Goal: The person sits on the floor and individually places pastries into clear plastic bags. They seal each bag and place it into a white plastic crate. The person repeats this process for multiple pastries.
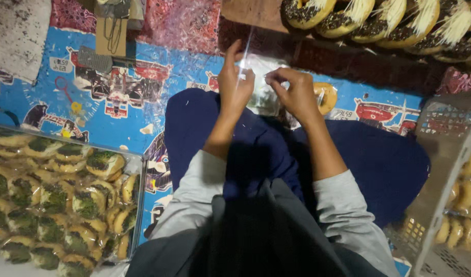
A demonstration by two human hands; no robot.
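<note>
we sit on the floor, on a blue printed mat [117,123], with our knees in dark blue trousers below the hands. on our left stands a clear tray [135,169] full of wrapped donuts with green topping [56,200]. on our right is a pale plastic crate [440,154] with plain donuts inside, and at the far edge lies a row of chocolate donuts with white shreds [379,20].

both hands meet over the knees, above a clear plastic bag [263,95] that seems to hold one donut; the picture is too blurred to be sure of what is inside. the left hand [234,84] has its fingers closed on the top of the bag, where a thin shiny strip [247,48] rises up. the right hand [296,92] pinches the other side of the bag mouth, fingers closed too. one glazed donut [325,97] lies on the mat just beside the right hand.

to do this step well, we judge that both pinches should stay close together at the mouth of the bag, so the film is flat and without folds. we should keep the strip straight and tight, and not press the topping through the plastic.
</note>
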